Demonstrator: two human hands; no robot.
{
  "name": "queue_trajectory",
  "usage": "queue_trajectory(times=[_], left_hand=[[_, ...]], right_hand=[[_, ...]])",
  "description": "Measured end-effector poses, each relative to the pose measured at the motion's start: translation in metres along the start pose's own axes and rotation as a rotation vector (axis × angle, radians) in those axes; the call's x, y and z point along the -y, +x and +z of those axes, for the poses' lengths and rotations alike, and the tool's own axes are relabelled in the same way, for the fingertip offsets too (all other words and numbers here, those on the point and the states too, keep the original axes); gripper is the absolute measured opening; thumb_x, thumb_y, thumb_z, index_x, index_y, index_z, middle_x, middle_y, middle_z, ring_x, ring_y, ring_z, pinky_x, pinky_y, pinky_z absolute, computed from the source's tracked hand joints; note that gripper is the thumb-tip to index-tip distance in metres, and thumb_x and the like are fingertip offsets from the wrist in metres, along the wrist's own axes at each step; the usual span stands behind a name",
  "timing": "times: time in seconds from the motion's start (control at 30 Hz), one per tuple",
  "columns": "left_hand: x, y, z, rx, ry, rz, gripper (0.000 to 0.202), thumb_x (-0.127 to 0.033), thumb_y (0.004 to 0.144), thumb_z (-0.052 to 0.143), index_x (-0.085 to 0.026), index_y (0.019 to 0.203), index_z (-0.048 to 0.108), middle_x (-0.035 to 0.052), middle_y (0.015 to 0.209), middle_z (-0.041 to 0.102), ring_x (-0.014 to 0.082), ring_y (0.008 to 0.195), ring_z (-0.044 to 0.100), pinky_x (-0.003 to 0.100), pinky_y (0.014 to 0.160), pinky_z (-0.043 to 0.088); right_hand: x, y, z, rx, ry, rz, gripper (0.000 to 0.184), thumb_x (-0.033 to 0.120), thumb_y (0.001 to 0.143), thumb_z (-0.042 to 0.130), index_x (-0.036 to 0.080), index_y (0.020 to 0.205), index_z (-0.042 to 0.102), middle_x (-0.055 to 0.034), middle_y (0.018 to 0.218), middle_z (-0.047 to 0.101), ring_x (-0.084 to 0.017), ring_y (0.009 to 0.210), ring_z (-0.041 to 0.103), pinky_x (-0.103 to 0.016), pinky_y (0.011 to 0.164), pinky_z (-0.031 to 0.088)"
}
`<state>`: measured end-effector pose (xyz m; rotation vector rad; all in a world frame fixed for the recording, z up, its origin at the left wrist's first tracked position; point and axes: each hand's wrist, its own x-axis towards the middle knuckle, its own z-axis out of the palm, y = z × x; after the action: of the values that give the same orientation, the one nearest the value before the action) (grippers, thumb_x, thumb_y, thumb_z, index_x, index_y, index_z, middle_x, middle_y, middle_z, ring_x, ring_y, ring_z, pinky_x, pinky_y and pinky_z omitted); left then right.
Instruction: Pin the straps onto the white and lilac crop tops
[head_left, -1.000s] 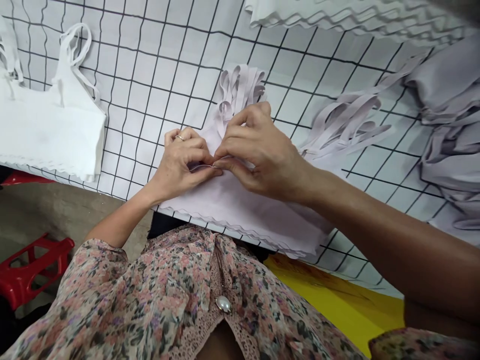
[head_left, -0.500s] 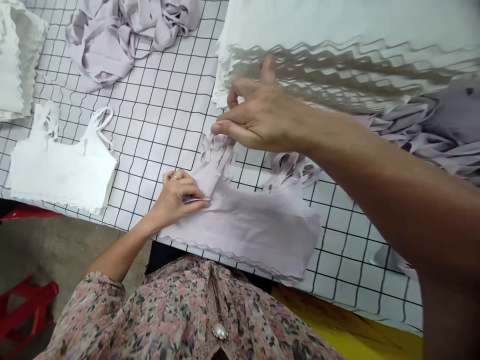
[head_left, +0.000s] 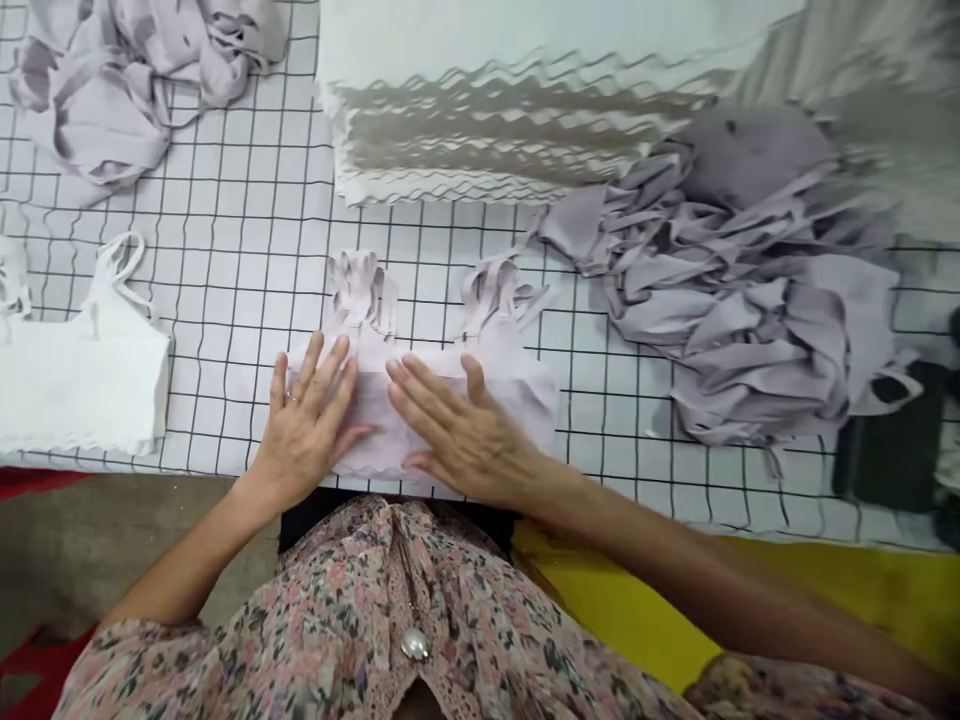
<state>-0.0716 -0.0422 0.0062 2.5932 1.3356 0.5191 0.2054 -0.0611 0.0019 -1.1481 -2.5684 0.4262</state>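
"Two hands on it, yes?"

"Yes. My left hand point(head_left: 304, 425) and my right hand point(head_left: 465, 430) lie flat, fingers spread, pinching nothing, on the lilac crop top point(head_left: 371, 395), at the edge of the grid-printed table cover point(head_left: 240, 250)."

"Which step?"

"I think smoothing. It calls for flat pressing, with the straps point(head_left: 360, 290) kept straight."

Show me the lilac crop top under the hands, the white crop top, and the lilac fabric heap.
lilac crop top point(head_left: 373, 385), head view, front panel
white crop top point(head_left: 82, 385), head view, front panel
lilac fabric heap point(head_left: 750, 300), head view, middle folds
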Motion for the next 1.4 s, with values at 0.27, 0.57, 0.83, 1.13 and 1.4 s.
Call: queue_trajectory(times=[0.27, 0.57, 0.83, 1.13, 1.4], left_hand=[[0.01, 0.0, -0.004, 0.04, 0.015, 0.043, 0.073, -0.044, 0.106, 0.069, -0.03, 0.171, 0.042, 0.0148, 0.176, 0.046, 0.0403, 0.171, 0.034, 0.069, 0.142, 0.015], [-0.026, 0.13, -0.003, 0.052, -0.566, 0.028, 0.022, -0.027, 0.104, 0.067, -0.018, 0.119, 0.08, 0.0105, 0.117, 0.083, 0.0175, 0.105, 0.078, 0.034, 0.092, 0.066], [-0.039, 0.175, 0.007, 0.3, -0.883, -0.318, 0.02, -0.022, 0.093, 0.072, -0.012, 0.106, 0.083, 0.0098, 0.094, 0.083, 0.0109, 0.067, 0.069, 0.025, 0.064, 0.057], [-0.059, 0.217, 0.056, 0.219, -0.559, -0.247, 0.017, -0.018, 0.083, 0.081, -0.016, 0.068, 0.075, 0.0024, 0.07, 0.074, 0.0127, 0.067, 0.061, 0.027, 0.066, 0.043], [-0.064, 0.212, 0.055, 0.192, -0.51, -0.287, 0.019, -0.027, 0.088, 0.083, -0.017, 0.077, 0.071, -0.0001, 0.068, 0.069, 0.014, 0.067, 0.06, 0.028, 0.069, 0.041]], right_hand=[[-0.035, -0.079, -0.009, -0.16, -0.087, 0.12, 0.078, 0.057, 0.113, 0.043, 0.024, 0.18, 0.02, -0.0213, 0.168, 0.054, -0.042, 0.157, 0.053, -0.08, 0.126, 0.036], [-0.172, 0.064, -0.043, -0.452, 0.023, 0.376, 0.022, 0.045, 0.093, 0.076, 0.023, 0.091, 0.078, -0.014, 0.097, 0.073, -0.04, 0.113, 0.063, -0.068, 0.102, 0.051], [-0.165, 0.069, -0.042, -0.415, 0.202, 0.5, 0.029, 0.041, 0.09, 0.075, 0.024, 0.07, 0.064, -0.0099, 0.081, 0.07, -0.037, 0.112, 0.061, -0.072, 0.113, 0.041], [-0.141, 0.02, -0.05, -0.561, 0.102, 0.393, 0.017, 0.028, 0.091, 0.062, 0.024, 0.076, 0.067, -0.0067, 0.078, 0.072, -0.028, 0.086, 0.063, -0.047, 0.087, 0.053], [-0.124, -0.001, -0.06, -0.462, 0.378, 0.467, 0.018, 0.032, 0.092, 0.065, 0.022, 0.083, 0.077, -0.0069, 0.086, 0.078, -0.023, 0.079, 0.069, -0.038, 0.075, 0.056]])
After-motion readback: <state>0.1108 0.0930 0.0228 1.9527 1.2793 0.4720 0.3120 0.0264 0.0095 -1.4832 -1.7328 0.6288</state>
